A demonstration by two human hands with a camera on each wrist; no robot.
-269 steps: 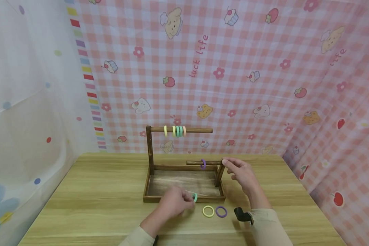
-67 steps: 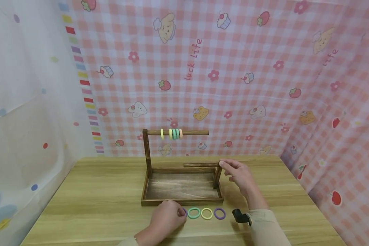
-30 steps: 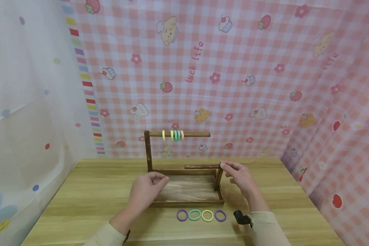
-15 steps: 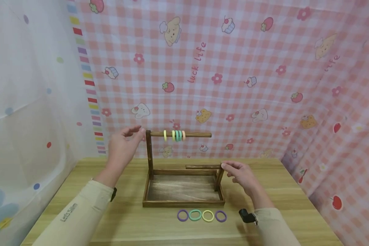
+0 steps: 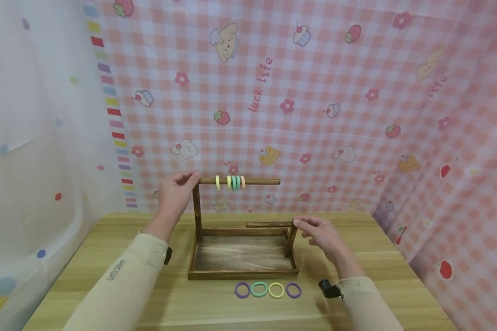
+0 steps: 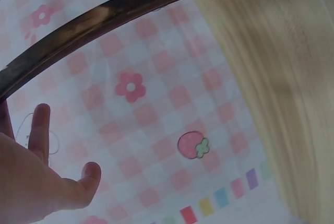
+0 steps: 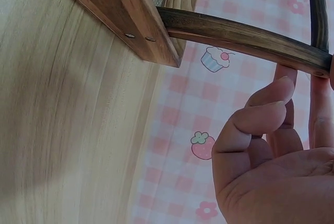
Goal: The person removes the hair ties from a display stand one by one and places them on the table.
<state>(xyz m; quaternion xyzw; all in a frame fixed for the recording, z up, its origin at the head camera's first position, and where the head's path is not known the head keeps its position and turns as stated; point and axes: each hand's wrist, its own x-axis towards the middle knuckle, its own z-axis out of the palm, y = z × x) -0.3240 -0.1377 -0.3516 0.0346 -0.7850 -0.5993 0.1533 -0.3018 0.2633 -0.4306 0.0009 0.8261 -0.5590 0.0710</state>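
Note:
A dark wooden stand has a tray base (image 5: 242, 275), a tall post (image 5: 197, 211) and a short post (image 5: 290, 241), each with a side rod. My left hand (image 5: 175, 195) pinches the tall post's top corner between thumb and finger. My right hand (image 5: 323, 235) pinches the top of the short post, whose rod (image 5: 267, 225) is bare. Several yellow, green and peach rings (image 5: 234, 183) hang on the upper rod (image 5: 261, 181). In front of the tray lie a purple ring (image 5: 242, 297), a green ring (image 5: 259, 296), a yellow ring (image 5: 276, 298) and another purple ring (image 5: 293, 297).
The stand sits on a light wooden table (image 5: 128, 257). A pink checked curtain (image 5: 335, 69) hangs behind, and a white dotted curtain (image 5: 37, 138) at the left. A black wrist mount (image 5: 328, 289) sticks out from my right sleeve.
The purple ring came off the lower rod and now lies in a row with the green one my left hand held. That hand rose to the tall post's top; my right hand stayed put.

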